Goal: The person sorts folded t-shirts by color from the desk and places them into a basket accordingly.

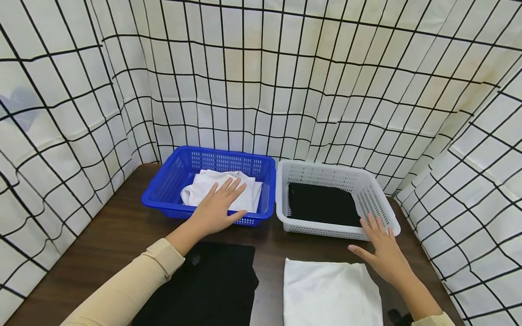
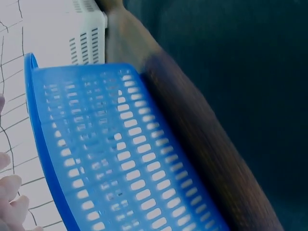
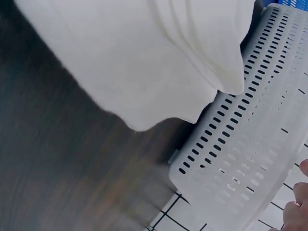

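In the head view the left hand [image 1: 217,209] reaches over the near rim of the blue basket [image 1: 269,188], fingers spread above a white folded cloth [image 1: 248,199]; whether it touches the cloth I cannot tell. The right hand [image 1: 385,251], fingers spread and holding nothing, is at the near right corner of the white basket [image 1: 326,230], which has a black folded cloth [image 1: 322,203] inside. Fingertips of the left hand [image 2: 10,199] show at the edge of the left wrist view, and those of the right hand [image 3: 296,207] in the right wrist view.
On the brown table [image 1: 122,217], a black cloth [image 1: 212,285] lies in front of the blue basket and a white cloth [image 1: 330,294] in front of the white one. White curtains with a black grid [image 1: 253,90] stand behind and at both sides.
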`<state>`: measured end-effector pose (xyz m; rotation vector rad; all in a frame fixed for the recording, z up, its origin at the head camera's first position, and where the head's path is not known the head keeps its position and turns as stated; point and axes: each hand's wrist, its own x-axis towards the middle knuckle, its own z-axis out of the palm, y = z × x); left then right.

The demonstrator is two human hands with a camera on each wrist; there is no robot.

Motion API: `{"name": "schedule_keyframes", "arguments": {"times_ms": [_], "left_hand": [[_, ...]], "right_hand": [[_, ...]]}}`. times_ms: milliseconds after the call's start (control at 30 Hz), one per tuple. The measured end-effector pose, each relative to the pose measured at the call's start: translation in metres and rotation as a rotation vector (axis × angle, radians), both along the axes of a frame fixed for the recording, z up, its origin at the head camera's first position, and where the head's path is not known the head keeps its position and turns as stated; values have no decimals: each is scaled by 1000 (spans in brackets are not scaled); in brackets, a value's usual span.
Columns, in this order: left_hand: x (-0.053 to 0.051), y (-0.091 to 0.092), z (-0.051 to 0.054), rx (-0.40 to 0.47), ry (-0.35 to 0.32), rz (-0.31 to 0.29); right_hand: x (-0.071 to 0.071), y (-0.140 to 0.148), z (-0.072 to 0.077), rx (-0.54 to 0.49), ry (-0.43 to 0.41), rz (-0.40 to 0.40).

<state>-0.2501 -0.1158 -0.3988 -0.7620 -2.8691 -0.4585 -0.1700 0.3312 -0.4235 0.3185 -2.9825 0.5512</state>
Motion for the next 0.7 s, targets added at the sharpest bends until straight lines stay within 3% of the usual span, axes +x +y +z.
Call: {"name": "schedule_keyframes", "arguments": {"times_ms": [233, 700], "left_hand": [[7, 10, -4, 11, 10, -36], [9, 20, -8, 27, -1, -92]], "right_hand": [[4, -2, -1, -6, -11, -5], [13, -4, 1, -4, -14, -34]]}}
